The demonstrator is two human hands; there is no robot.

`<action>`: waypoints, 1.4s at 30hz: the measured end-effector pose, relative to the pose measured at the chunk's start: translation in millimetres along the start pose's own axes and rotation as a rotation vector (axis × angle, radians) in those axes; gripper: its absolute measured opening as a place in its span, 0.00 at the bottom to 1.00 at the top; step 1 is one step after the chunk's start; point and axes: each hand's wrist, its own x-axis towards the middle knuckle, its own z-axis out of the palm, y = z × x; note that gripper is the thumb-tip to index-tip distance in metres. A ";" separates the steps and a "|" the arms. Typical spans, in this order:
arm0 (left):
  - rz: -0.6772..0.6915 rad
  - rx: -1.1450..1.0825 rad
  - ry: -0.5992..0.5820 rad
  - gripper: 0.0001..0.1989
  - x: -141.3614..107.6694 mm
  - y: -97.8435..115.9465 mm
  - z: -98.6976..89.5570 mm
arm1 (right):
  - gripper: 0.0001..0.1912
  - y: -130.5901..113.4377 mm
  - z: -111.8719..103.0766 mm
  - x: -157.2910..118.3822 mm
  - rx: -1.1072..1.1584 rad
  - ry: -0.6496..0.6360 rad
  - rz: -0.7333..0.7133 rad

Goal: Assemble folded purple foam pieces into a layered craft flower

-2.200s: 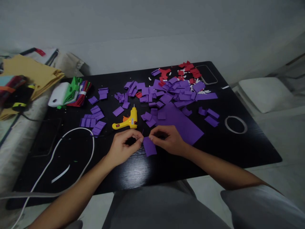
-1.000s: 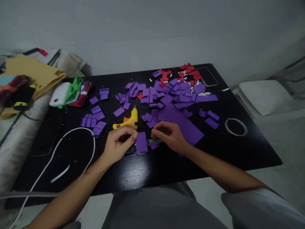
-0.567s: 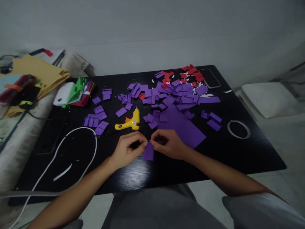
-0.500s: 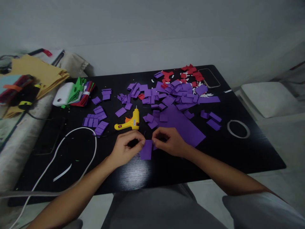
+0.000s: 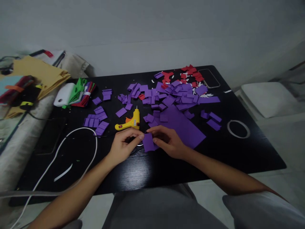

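A small purple paper piece (image 5: pixel 148 142) is between my two hands, near the table's front edge. My left hand (image 5: pixel 124 143) pinches its left side between thumb and fingers. On the other side, my right hand (image 5: pixel 168 141) is at its upper right corner, the index finger stretched along the top edge and the thumb close to its right side; whether it grips the paper is hard to tell. A yellow glue gun (image 5: pixel 130 122) lies just beyond my left hand. A large purple sheet (image 5: pixel 184 127) lies beyond my right hand, partly under small folded purple pieces (image 5: pixel 169 100).
Red and white scraps (image 5: pixel 192 76) lie at the back right, near a dark phone-like object (image 5: pixel 209 78). A clear ring (image 5: pixel 238 128) is on the right. At left are a white cable (image 5: pixel 95 148), coloured bundles (image 5: pixel 82 92) and brown paper (image 5: pixel 43 74).
The purple piece has moved slightly up and turned a little. My right hand's index finger has reached left over its top edge, and my left hand has shifted slightly left.
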 end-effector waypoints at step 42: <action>0.283 0.169 0.139 0.06 0.5 4.4 -3.1 | 0.13 -3.2 -2.9 4.2 -0.385 0.330 -0.169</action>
